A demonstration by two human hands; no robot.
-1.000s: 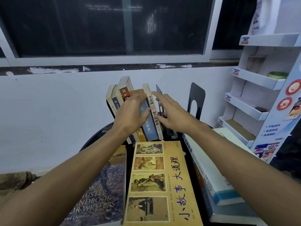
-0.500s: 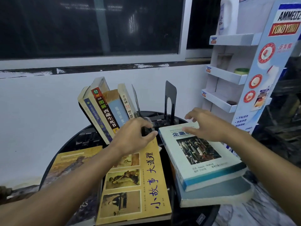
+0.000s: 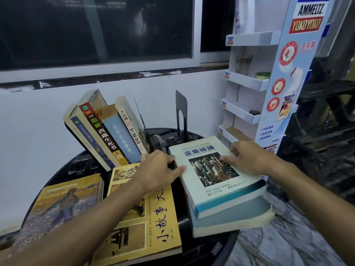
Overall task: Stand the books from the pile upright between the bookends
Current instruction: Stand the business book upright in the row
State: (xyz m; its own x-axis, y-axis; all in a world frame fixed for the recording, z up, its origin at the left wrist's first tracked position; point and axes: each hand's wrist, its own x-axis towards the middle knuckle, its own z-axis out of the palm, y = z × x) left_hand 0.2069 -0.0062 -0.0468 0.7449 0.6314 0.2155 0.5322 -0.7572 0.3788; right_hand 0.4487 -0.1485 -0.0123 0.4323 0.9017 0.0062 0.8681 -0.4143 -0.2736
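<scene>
Pale green and thick, the textbook (image 3: 213, 169) lies flat at centre right of the frame, on top of a second book (image 3: 230, 217) that overhangs the edge of the round black table (image 3: 57, 169).

Change of state: one second ago both hands were steadying the row of standing books (image 3: 107, 131) at centre left. Both hands are now on the textbook.

- Left hand (image 3: 157, 169): thumb laid straight along the cover's left edge, fingers relaxed at its upper left corner. No closed hold is visible.
- Right hand (image 3: 247, 158): thumb flat on the cover, fingers curled over the right edge, gripping it.

The row now stands unsupported and leans towards the upper left of the frame, with a thin bookend (image 3: 140, 116) against its right side. The black bookend (image 3: 181, 112) stands upright above the textbook, apart from the row.

Assessment: the textbook is probably the next item to be stood. It is not yet lifted. The gap between the two bookends appears to be the receiving slot. Two more books, a yellow one (image 3: 146, 217) and a painted-cover one (image 3: 63, 204), lie flat at lower left.
</scene>
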